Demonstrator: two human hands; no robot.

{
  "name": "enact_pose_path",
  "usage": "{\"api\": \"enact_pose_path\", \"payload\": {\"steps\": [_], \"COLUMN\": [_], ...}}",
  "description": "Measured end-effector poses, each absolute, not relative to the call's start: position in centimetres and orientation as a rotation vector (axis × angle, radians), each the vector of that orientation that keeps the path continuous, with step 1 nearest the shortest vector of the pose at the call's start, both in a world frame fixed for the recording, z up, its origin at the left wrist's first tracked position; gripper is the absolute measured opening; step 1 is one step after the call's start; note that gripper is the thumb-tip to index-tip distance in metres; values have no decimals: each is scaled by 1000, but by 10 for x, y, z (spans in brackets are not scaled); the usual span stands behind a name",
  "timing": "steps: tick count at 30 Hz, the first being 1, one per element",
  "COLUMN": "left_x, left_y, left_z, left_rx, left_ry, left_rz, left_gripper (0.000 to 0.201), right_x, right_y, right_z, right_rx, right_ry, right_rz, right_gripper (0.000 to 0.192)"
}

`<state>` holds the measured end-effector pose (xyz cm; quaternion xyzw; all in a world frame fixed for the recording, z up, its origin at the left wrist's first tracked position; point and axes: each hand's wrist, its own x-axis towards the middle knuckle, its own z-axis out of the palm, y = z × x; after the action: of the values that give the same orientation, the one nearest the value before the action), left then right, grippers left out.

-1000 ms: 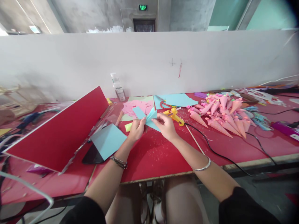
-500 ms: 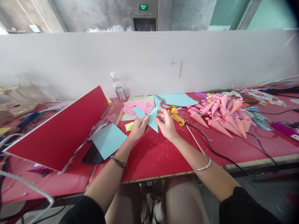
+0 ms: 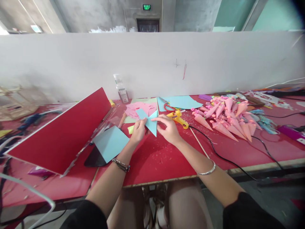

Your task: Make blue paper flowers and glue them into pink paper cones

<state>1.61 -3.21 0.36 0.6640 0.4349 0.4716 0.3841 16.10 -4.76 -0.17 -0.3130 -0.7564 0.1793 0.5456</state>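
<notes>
Overhead, green "EXIT" sign (image 3: 147,7)

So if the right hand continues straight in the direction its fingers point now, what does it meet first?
The right hand points left, toward the folded blue paper it already pinches. Beyond that comes the left hand, which holds the same paper from the other side. Depth between them is hard to judge.

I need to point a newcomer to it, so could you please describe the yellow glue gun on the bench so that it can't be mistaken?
Start at the long red table in front of the white partition. Just beyond the right hand, left of the heap of pink paper cones, lies the glue gun. It is the only yellow tool there, with a black cord trailing from it.
</notes>
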Motion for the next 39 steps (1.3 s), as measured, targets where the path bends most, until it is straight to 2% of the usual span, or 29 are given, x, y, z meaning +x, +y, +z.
{"api": "enact_pose_path", "payload": {"steps": [8, 14, 20, 25, 28, 30, 32, 39], "left_x": [17, 20, 19, 20, 20, 20, 19, 20], "left_y": [-30, -32, -32, -31, -31, -31, -30, -30], "left_z": [0, 1, -6, -7, -6, -6, -6, -8], "left_rx": [1724, 1788, 1891, 1986, 1945, 1910, 1875, 1806], "left_ry": [945, 855, 872, 955, 927, 912, 904, 931], "left_rz": [1145, 1001, 1046, 1064, 1044, 1024, 1015, 1039], "left_gripper": [48, 45, 47, 38, 37, 38, 39, 43], "right_x": [161, 159, 157, 155, 154, 155, 156, 159], "right_y": [-47, -43, -42, -42, -42, -41, -40, -42], "right_z": [-2, -7, -12, -11, -10, -11, -13, -12], "right_rx": [-820, -877, -848, -792, -766, -785, -835, -939], "right_ry": [-1711, -1526, -1452, -1411, -1367, -1381, -1449, -1544], "right_rz": [469, 639, 716, 765, 851, 885, 886, 793], "right_gripper": [14, 18, 14, 19, 28, 27, 21, 33]}}
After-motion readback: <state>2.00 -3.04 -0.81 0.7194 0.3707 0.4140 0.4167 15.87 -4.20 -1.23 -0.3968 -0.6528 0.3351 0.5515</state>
